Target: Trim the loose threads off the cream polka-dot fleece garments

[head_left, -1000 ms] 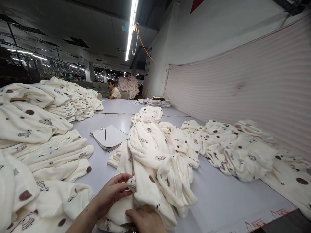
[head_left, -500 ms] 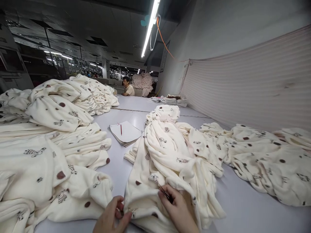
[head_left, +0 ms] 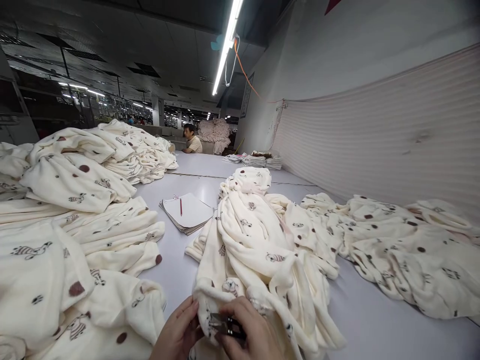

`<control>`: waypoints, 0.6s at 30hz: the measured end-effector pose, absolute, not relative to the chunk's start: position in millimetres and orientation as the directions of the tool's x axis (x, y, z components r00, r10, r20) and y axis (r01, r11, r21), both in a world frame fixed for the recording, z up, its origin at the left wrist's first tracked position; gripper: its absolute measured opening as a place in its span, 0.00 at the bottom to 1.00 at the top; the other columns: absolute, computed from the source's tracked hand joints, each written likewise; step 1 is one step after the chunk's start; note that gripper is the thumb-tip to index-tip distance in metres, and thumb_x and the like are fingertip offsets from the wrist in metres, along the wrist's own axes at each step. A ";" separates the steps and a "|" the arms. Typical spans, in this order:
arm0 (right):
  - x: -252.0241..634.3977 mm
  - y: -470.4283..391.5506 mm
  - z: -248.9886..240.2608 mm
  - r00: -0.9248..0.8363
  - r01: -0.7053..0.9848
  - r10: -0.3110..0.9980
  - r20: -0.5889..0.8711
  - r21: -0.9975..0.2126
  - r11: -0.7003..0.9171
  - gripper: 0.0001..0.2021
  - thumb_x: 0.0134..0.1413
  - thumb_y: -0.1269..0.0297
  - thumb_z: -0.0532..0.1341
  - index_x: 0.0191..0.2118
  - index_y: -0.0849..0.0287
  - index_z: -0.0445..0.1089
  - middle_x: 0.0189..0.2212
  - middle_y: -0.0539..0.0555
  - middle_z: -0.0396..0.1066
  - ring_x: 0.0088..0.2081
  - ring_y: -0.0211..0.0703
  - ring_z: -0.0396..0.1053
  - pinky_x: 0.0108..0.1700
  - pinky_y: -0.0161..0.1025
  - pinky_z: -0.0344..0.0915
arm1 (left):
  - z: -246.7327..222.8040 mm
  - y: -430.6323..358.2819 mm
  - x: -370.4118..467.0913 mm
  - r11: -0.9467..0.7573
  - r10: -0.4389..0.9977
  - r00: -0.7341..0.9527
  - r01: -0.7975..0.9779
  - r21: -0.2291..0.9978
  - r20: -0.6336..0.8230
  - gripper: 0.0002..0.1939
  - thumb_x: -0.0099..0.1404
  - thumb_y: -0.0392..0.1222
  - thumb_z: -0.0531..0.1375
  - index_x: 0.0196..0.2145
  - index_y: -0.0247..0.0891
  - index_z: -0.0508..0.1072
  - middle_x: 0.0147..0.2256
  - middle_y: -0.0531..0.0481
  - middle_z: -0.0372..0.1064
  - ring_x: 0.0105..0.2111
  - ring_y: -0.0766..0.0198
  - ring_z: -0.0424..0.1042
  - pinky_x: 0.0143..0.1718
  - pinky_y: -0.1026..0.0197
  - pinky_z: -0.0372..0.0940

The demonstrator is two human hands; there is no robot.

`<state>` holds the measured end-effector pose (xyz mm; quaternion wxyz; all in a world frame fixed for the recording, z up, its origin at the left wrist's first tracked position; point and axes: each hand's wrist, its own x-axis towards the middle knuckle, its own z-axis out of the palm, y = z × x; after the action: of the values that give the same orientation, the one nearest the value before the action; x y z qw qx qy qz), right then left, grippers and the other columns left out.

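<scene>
Cream fleece cloth (head_left: 258, 235) with zebra and brown dot prints lies bunched in front of me. My left hand (head_left: 180, 327) pinches its near left edge at the bottom of the view. Dark thread snips (head_left: 228, 326) are gripped in my right hand (head_left: 249, 330), their blades pointing left against the cloth beside my left fingers. The underside of the left fingers is partly hidden by the cloth.
A large heap of the same fleece (head_left: 86, 170) fills the left side, and more fleece (head_left: 405, 250) lies at right. Beyond the cloth are a paper stack (head_left: 189, 212) with a red pen (head_left: 180, 206) and a seated person (head_left: 192, 140).
My right hand has moved left and down, bringing the snips close to my left hand. The left hand has shifted slightly, and the cloth edge is now lifted and folded. The view has tilted slightly.
</scene>
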<state>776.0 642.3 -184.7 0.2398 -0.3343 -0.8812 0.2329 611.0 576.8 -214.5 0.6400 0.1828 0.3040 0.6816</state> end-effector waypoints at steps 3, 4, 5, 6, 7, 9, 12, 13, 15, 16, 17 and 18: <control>776.4 643.4 -184.5 -0.677 0.453 0.647 0.352 -0.493 0.743 0.16 0.50 0.66 0.63 0.47 0.50 0.69 0.40 0.50 0.74 0.38 0.45 0.74 0.39 0.35 0.69 | -208.0 579.3 614.5 0.011 0.982 -0.107 -0.790 0.613 -0.155 0.07 0.58 0.44 0.66 0.34 0.41 0.80 0.31 0.51 0.77 0.36 0.65 0.73 0.40 0.67 0.65; 776.4 644.2 -186.3 -0.672 0.449 0.624 0.400 -0.450 0.772 0.15 0.53 0.65 0.62 0.48 0.50 0.69 0.40 0.51 0.74 0.38 0.46 0.74 0.38 0.36 0.69 | -206.6 580.1 616.0 0.011 0.983 -0.103 -0.796 0.605 -0.153 0.07 0.57 0.44 0.67 0.34 0.41 0.80 0.32 0.51 0.77 0.36 0.66 0.73 0.39 0.67 0.66; 776.2 645.0 -188.5 -0.664 0.445 0.600 0.446 -0.409 0.797 0.13 0.55 0.65 0.60 0.48 0.50 0.69 0.40 0.51 0.74 0.39 0.47 0.74 0.38 0.37 0.69 | -205.4 580.9 617.5 0.011 0.984 -0.096 -0.802 0.597 -0.147 0.08 0.57 0.44 0.67 0.34 0.41 0.80 0.33 0.51 0.77 0.36 0.66 0.73 0.39 0.68 0.66; 775.9 645.8 -190.6 -0.652 0.442 0.580 0.489 -0.376 0.814 0.12 0.57 0.66 0.58 0.47 0.51 0.69 0.39 0.52 0.75 0.38 0.47 0.74 0.38 0.38 0.69 | -204.5 581.5 619.0 0.008 0.986 -0.091 -0.806 0.592 -0.138 0.09 0.56 0.45 0.68 0.35 0.41 0.80 0.33 0.51 0.78 0.36 0.66 0.73 0.39 0.68 0.66; 775.9 646.6 -192.3 -0.636 0.438 0.565 0.526 -0.357 0.825 0.11 0.59 0.66 0.57 0.47 0.51 0.69 0.38 0.52 0.75 0.38 0.47 0.74 0.37 0.38 0.69 | -203.7 582.0 620.5 0.007 0.989 -0.083 -0.807 0.591 -0.125 0.10 0.56 0.46 0.68 0.35 0.41 0.80 0.33 0.51 0.78 0.36 0.65 0.74 0.40 0.67 0.66; 776.8 648.1 -193.8 -0.613 0.424 0.554 0.563 -0.357 0.832 0.10 0.61 0.67 0.55 0.45 0.52 0.70 0.36 0.53 0.75 0.36 0.46 0.74 0.36 0.36 0.69 | -202.5 582.8 623.0 0.005 0.992 -0.069 -0.805 0.594 -0.102 0.09 0.56 0.46 0.67 0.35 0.42 0.80 0.31 0.51 0.77 0.36 0.64 0.74 0.42 0.65 0.66; 780.9 650.3 -191.0 -0.632 0.397 0.547 0.549 -0.376 0.837 0.10 0.59 0.66 0.58 0.46 0.53 0.69 0.36 0.52 0.75 0.35 0.44 0.75 0.35 0.33 0.70 | -201.2 583.7 625.4 0.014 0.995 -0.046 -0.799 0.601 -0.083 0.09 0.58 0.46 0.66 0.37 0.42 0.80 0.31 0.51 0.77 0.38 0.61 0.73 0.47 0.61 0.64; 782.3 650.9 -189.4 -0.649 0.389 0.536 0.540 -0.370 0.844 0.11 0.57 0.65 0.60 0.47 0.53 0.69 0.37 0.53 0.76 0.36 0.44 0.75 0.35 0.33 0.70 | -201.0 584.1 625.9 0.017 0.996 -0.041 -0.795 0.607 -0.082 0.10 0.59 0.46 0.65 0.38 0.42 0.80 0.31 0.51 0.77 0.39 0.61 0.73 0.48 0.61 0.63; 784.2 652.0 -186.5 -0.659 0.382 0.528 0.535 -0.367 0.848 0.12 0.57 0.65 0.60 0.47 0.53 0.69 0.38 0.53 0.76 0.37 0.44 0.75 0.37 0.33 0.70 | -201.2 585.1 626.5 0.013 0.996 -0.042 -0.779 0.627 -0.073 0.12 0.59 0.48 0.64 0.39 0.41 0.80 0.33 0.50 0.77 0.42 0.59 0.72 0.49 0.60 0.62; 784.7 652.5 -185.6 -0.646 0.384 0.541 0.539 -0.382 0.840 0.11 0.58 0.66 0.59 0.47 0.53 0.70 0.38 0.53 0.76 0.37 0.44 0.75 0.37 0.34 0.70 | -201.8 585.7 626.8 0.010 0.997 -0.044 -0.768 0.640 -0.068 0.13 0.59 0.50 0.64 0.38 0.41 0.80 0.34 0.49 0.77 0.42 0.57 0.72 0.50 0.59 0.62; 784.9 652.9 -185.1 -0.624 0.388 0.564 0.540 -0.413 0.824 0.10 0.59 0.66 0.57 0.46 0.53 0.70 0.38 0.53 0.75 0.37 0.44 0.75 0.38 0.34 0.69 | -202.8 586.4 627.1 0.005 0.997 -0.048 -0.759 0.652 -0.063 0.15 0.59 0.52 0.63 0.38 0.40 0.80 0.34 0.48 0.77 0.43 0.56 0.72 0.50 0.57 0.62; 785.1 653.3 -185.1 -0.599 0.388 0.595 0.535 -0.456 0.801 0.10 0.60 0.65 0.56 0.45 0.52 0.71 0.37 0.52 0.75 0.37 0.44 0.75 0.38 0.35 0.69 | -204.3 587.1 627.6 0.004 0.997 -0.048 -0.750 0.662 -0.060 0.17 0.59 0.53 0.63 0.39 0.40 0.80 0.34 0.46 0.77 0.43 0.54 0.72 0.50 0.55 0.62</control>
<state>785.1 653.3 -185.1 0.3504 -0.2788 -0.8818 0.1480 627.6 587.1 -204.3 0.6527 0.2242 0.2759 0.6690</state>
